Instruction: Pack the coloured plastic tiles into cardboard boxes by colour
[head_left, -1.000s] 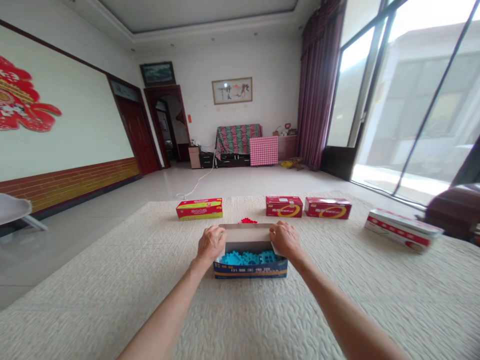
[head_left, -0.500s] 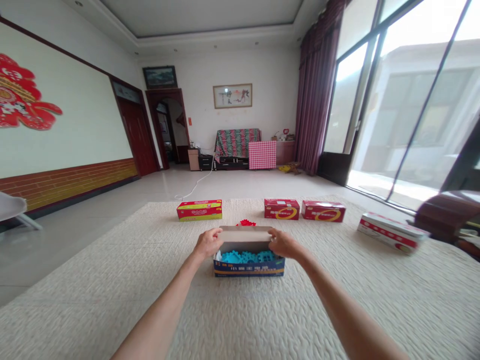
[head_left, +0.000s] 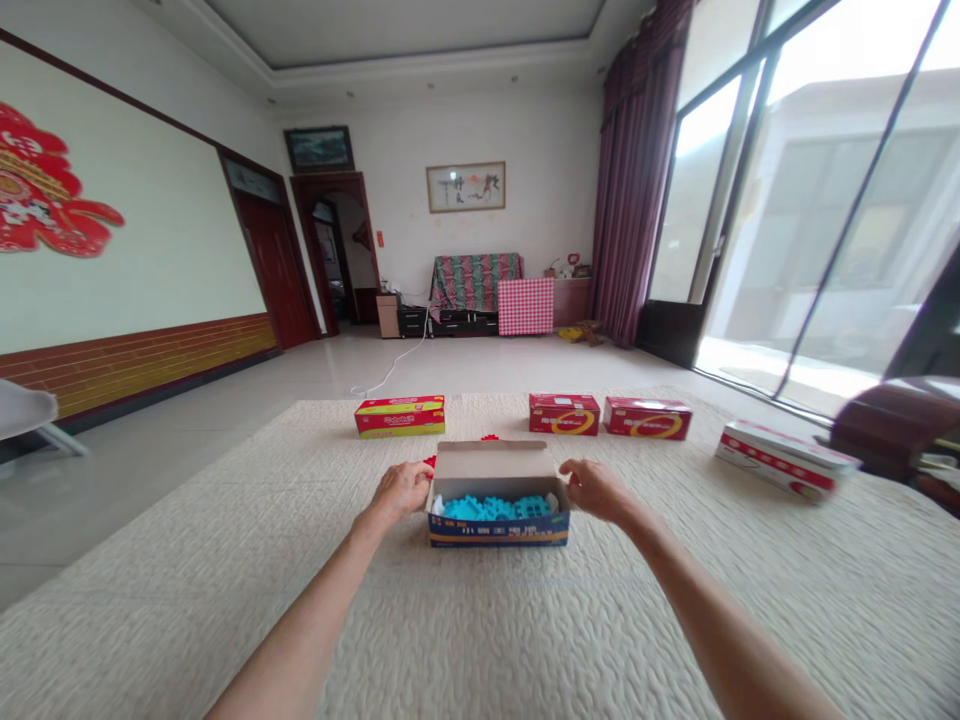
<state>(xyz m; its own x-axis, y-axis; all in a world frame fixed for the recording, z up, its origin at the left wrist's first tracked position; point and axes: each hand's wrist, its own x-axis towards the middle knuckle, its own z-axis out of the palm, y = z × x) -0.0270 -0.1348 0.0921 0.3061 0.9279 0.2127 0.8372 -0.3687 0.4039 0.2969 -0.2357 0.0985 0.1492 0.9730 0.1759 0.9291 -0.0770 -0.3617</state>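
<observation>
A dark blue cardboard box with printed characters sits on the quilted mat in front of me. Its lid stands raised at the back, grey-brown inside. Several light blue toothed plastic pieces fill it. My left hand is closed at the box's left side edge, fingers curled against it. At the right side edge, my right hand has its thumb and fingers bent around the cardboard; the exact grip is partly hidden. Bits of red toothed plastic show behind the box, beside my left fingers and above the lid.
Farther back on the mat are a red and yellow-green box at left and two dark red boxes at right. A white and red box lies far right. A white chair stands at the left edge.
Both hands have let go of the lid's upper corners and moved outward and slightly down to the box's sides. The lid now stands on its own, and more red plastic shows at left.
</observation>
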